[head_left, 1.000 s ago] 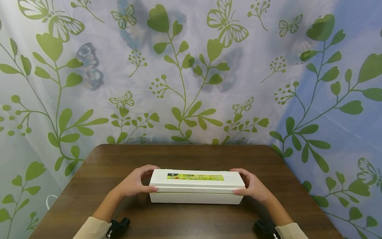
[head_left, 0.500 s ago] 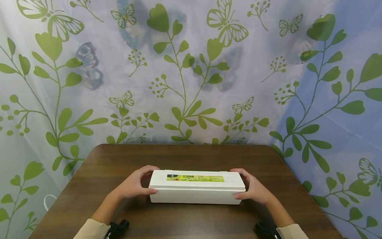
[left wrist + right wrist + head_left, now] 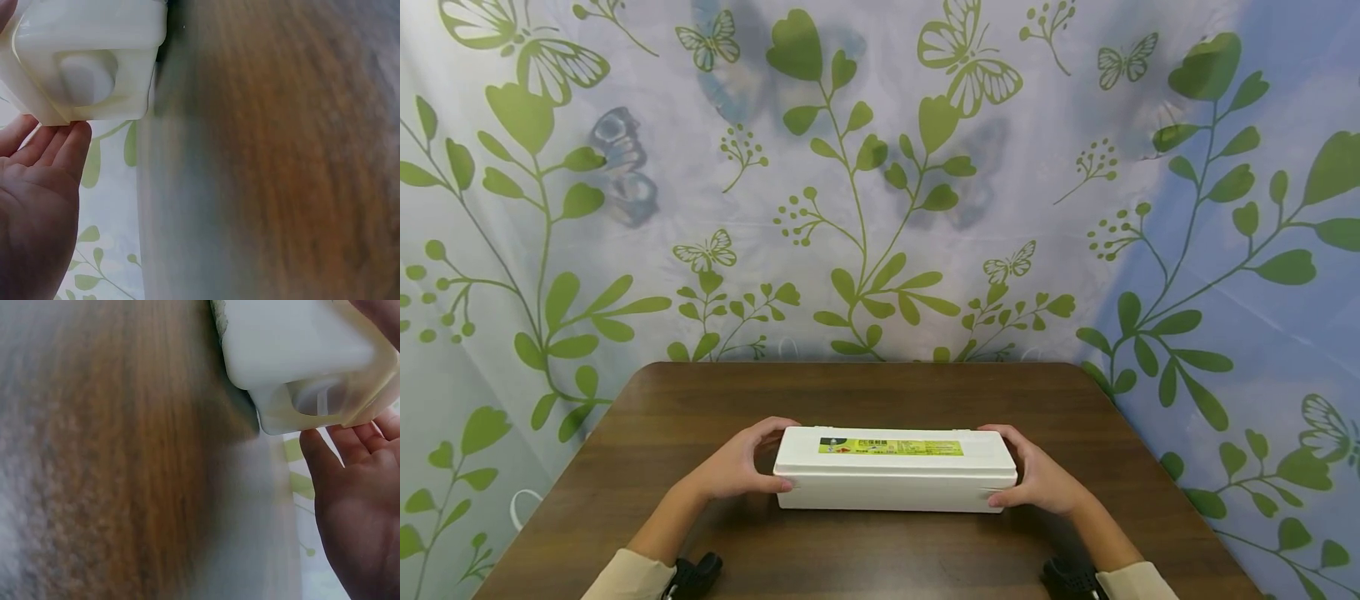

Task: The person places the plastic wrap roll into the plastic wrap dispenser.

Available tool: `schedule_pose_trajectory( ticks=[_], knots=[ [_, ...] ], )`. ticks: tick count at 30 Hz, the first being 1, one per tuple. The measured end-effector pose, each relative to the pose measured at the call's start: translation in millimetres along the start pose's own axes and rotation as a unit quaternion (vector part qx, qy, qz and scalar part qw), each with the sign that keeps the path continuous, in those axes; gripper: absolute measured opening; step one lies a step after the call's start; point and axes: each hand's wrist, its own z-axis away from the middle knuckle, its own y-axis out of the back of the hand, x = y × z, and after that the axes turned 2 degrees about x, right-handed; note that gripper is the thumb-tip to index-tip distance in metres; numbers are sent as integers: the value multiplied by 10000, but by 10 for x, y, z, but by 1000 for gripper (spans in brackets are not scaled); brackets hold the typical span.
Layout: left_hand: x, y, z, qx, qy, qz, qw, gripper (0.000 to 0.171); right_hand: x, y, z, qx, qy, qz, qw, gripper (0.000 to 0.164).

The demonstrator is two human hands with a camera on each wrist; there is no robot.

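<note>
A long white cling film dispenser box [image 3: 893, 492] lies across the wooden table, its lid [image 3: 895, 462] down. On top is a green and yellow label [image 3: 891, 447]. My left hand [image 3: 733, 467] grips the box's left end, thumb at the front and fingers at the back. The right hand [image 3: 1045, 477] grips the opposite end the same way. In the left wrist view, a pale round roll end [image 3: 87, 78] shows through an opening in the box's end wall. A similar roll end [image 3: 320, 400] shows in the right wrist view. The box hides some fingertips.
The brown wooden table [image 3: 850, 392] extends behind and in front of the box. Beyond its far edge hangs a curtain [image 3: 880, 250] printed with leaves and butterflies. Each wrist wears a black strap, the left strap [image 3: 694, 575] and the right strap [image 3: 1071, 577].
The lid has come down at the front, and the gap between it and the box's base has shut. Both thumbs have moved slightly lower; both hands stay at the ends.
</note>
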Motion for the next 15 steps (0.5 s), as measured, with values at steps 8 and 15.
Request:
schedule_pose_trajectory(
  ticks=[8, 15],
  knots=[
    [-28, -23, 8, -123, -208, -147, 9996, 89, -24, -32, 14, 80, 5, 94, 9999, 95],
    [-25, -28, -1, -25, -270, -284, 9992, 87, -20, -33, 2, 221, 27, 257, 9994, 91]
  ],
)
